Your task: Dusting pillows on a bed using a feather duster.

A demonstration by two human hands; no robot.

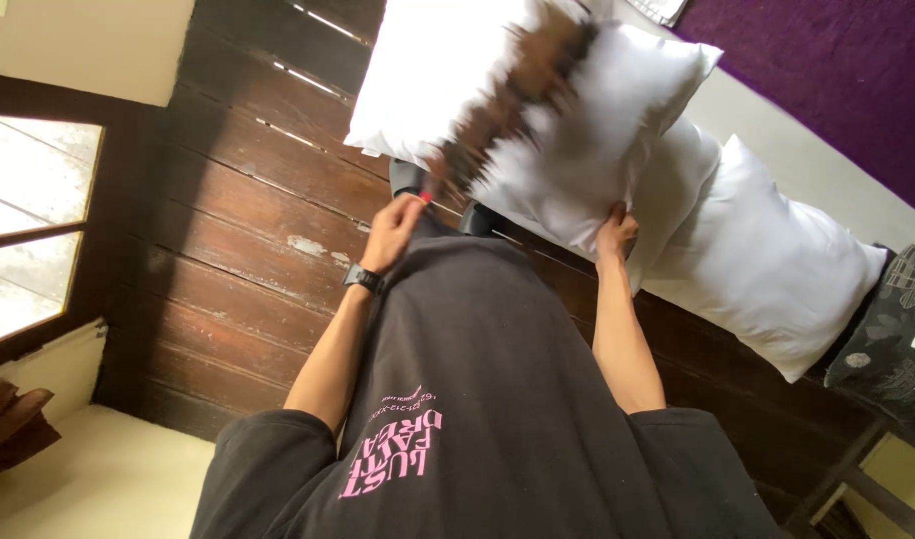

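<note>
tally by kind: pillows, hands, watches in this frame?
White pillows: 3, one held up, one behind it, one lying further along
Dark patterned cushion: 1
Hands: 2, left hand, right hand, both at the lower edge of the held pillow
Black wristwatch: 1, on the left wrist
Total: 7

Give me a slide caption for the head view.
Right hand grips a white pillow; left hand holds a blurred brown duster against it.
</note>
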